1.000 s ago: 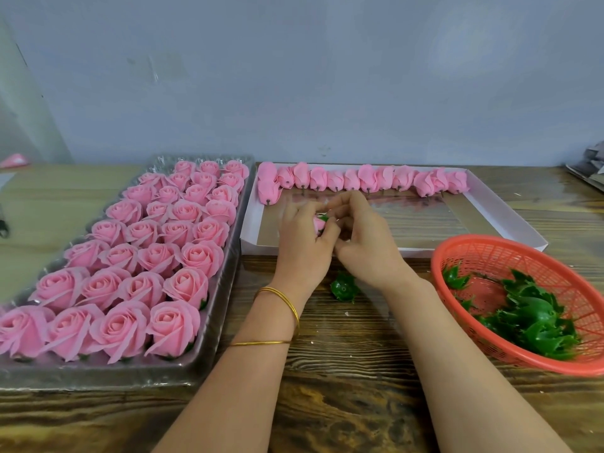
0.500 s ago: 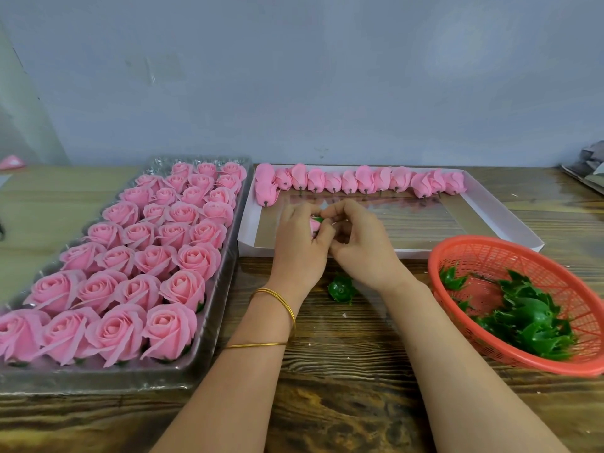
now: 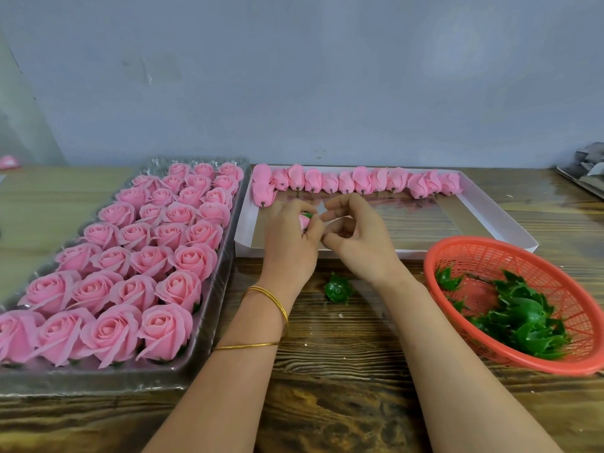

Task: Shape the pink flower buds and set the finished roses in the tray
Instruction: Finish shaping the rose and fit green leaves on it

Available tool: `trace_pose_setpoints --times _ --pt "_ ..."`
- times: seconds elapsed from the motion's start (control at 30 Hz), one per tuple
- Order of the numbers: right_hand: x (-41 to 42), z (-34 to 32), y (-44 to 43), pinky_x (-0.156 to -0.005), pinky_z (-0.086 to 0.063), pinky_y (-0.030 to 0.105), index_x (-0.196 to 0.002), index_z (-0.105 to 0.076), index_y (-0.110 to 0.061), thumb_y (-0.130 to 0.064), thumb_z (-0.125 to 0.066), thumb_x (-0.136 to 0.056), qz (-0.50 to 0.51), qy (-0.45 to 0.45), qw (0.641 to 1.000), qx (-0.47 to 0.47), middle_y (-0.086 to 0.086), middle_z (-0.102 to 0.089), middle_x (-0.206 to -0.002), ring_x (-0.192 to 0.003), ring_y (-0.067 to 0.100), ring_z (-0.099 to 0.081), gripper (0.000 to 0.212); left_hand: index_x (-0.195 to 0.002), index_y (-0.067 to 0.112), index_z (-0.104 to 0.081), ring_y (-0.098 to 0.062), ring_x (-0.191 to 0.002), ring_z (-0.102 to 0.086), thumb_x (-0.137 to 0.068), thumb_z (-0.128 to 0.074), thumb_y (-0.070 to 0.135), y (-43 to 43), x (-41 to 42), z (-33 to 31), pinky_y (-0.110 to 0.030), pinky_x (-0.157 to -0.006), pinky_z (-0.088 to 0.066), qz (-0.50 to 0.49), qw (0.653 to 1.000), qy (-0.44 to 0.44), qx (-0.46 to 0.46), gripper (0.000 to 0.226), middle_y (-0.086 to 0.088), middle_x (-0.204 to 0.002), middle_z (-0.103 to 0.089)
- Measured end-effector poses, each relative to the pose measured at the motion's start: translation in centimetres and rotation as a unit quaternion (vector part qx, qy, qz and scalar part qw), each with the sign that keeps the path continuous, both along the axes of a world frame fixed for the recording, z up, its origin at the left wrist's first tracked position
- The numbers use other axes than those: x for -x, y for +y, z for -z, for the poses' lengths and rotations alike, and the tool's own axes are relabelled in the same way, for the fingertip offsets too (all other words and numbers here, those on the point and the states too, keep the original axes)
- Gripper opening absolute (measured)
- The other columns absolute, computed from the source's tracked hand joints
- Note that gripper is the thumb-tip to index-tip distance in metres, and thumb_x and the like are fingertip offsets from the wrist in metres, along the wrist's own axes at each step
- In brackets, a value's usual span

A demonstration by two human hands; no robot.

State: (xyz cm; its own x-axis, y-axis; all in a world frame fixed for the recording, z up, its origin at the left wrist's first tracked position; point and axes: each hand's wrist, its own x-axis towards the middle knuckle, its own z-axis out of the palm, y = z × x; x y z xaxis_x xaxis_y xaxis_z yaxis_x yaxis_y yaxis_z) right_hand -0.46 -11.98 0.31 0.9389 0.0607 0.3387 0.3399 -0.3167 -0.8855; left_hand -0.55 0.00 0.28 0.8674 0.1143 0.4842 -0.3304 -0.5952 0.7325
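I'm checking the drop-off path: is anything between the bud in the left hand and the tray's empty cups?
Nothing visible blocks it. The left hand holds the bud over the white box, just beside the tray. The empty cups lie at the tray's far end, reached over finished roses.

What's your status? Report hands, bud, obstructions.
Left hand grips pink bud above white box. Right hand beside it, hold unclear. Tray rear cells free. Loose green calyx below hands.
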Motion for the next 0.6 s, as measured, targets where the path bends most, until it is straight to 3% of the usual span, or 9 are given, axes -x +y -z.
trace_pose_setpoints --times 0.17,0.33,0.43,0.5,0.6 --pt "0.1 -0.2 -0.3 -0.074 -0.053 0.031 -0.097 -0.053 -0.027 0.005 -0.063 -0.077 0.014 0.016 1.000 -0.016 0.003 -0.064 -0.101 -0.076 0.014 -0.060 0.039 -0.100 0.012 -0.065 -0.013 -0.095 -0.053 -0.094 -0.055 0.016 1.7 -0.3 -2.2 -0.008 -0.067 -0.034 -0.027 1.000 0.011 0.000 0.012 -0.009 -0.111 -0.060" --pt "-0.2 -0.1 -0.2 -0.069 -0.049 0.023 -0.090 -0.054 -0.032 0.004 -0.064 -0.078 0.029 0.023 0.999 -0.016 0.000 -0.065 -0.099 -0.071 0.007 -0.057 0.039 -0.104 0.011 -0.066 -0.017 -0.105 -0.053 -0.095 -0.055 0.019 5.3 1.2 -5.2 -0.026 -0.091 -0.038 -0.055 0.998 0.012 -0.036 0.016 -0.007 -0.118 -0.060" --pt "-0.4 0.1 -0.3 -0.071 -0.048 0.025 -0.088 -0.055 -0.031 0.004 -0.064 -0.078 0.041 0.025 0.999 -0.016 0.001 -0.065 -0.097 -0.072 0.009 -0.057 0.038 -0.093 0.017 -0.066 -0.007 -0.069 -0.054 -0.093 -0.056 0.020 8.5 2.5 -6.9 -0.023 -0.069 -0.041 -0.068 0.996 -0.012 -0.065 0.010 0.005 -0.087 -0.062" --pt "-0.5 0.3 -0.4 -0.072 -0.048 0.024 -0.088 -0.056 -0.030 0.004 -0.064 -0.078 0.049 0.030 0.998 -0.015 0.000 -0.065 -0.095 -0.072 0.007 -0.056 0.036 -0.084 0.022 -0.066 -0.003 -0.058 -0.048 -0.089 -0.061 0.024 11.5 3.1 -7.5 -0.021 -0.057 -0.035 -0.083 0.991 -0.001 -0.102 0.008 0.013 -0.071 -0.056" --pt "-0.7 0.4 -0.7 -0.071 -0.048 0.022 -0.088 -0.057 -0.030 0.002 -0.064 -0.078 0.060 0.034 0.998 -0.006 -0.004 -0.066 -0.093 -0.069 0.001 -0.056 0.035 -0.074 0.036 -0.065 -0.028 -0.072 -0.060 -0.072 -0.057 0.042 16.3 4.0 -7.5 -0.040 -0.073 -0.051 -0.121 0.989 0.018 -0.084 0.011 0.005 -0.071 -0.063"
